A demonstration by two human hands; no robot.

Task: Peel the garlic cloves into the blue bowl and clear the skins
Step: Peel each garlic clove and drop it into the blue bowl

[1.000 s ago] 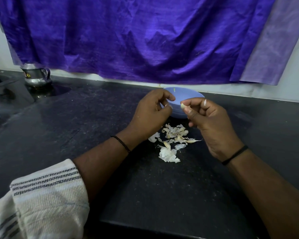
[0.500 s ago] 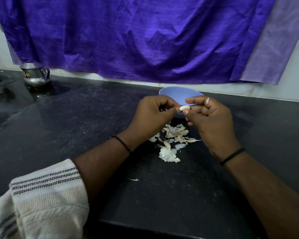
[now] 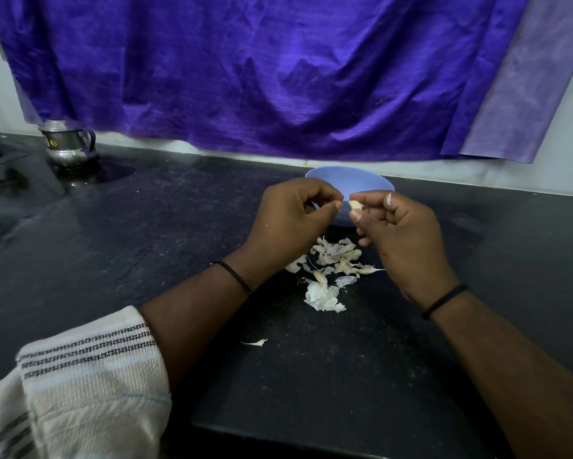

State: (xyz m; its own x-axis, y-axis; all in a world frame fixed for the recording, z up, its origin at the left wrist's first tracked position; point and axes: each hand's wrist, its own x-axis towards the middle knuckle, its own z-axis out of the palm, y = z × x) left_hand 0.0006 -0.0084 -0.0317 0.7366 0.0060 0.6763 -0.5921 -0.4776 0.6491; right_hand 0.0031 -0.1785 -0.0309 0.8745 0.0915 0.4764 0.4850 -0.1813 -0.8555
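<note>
right hand (image 3: 401, 233) pinches a garlic clove (image 3: 355, 205) between thumb and forefinger, centre frame, just over the near rim of the blue bowl (image 3: 367, 184). a fleck of skin is stuck to one right-hand nail

left hand (image 3: 290, 220) has fingers curled in, thumb and forefinger tips nipped together just left of the clove, a small gap between. can't tell if there's a shred of skin in that pinch, too small to resolve

clove looks mostly bare but its underside is hidden by the thumb, so I can't call it fully peeled

skin pile (image 3: 331, 270) lies on the black counter (image 3: 113, 260) below the hands, just this side of the bowl. may include unpeeled cloves, can't separate them. one stray flake (image 3: 254, 342) sits lower, well apart from the pile

bowl contents hidden behind the hands

risks, my read:
- clove is held by its tip only, smooth once bare; a hard tug from the left could pop it out onto the counter instead of the bowl
- hands are over the rim, so a loosened skin may drop into the bowl with the cloves
- skins are light; a sweep of the forearm or the striped cloth (image 3: 89, 385) at lower left could scatter them
- stray flake easy to miss at cleanup

steel jug (image 3: 69, 144) upper left, purple cloth (image 3: 262, 71) across the top, not involved
</note>
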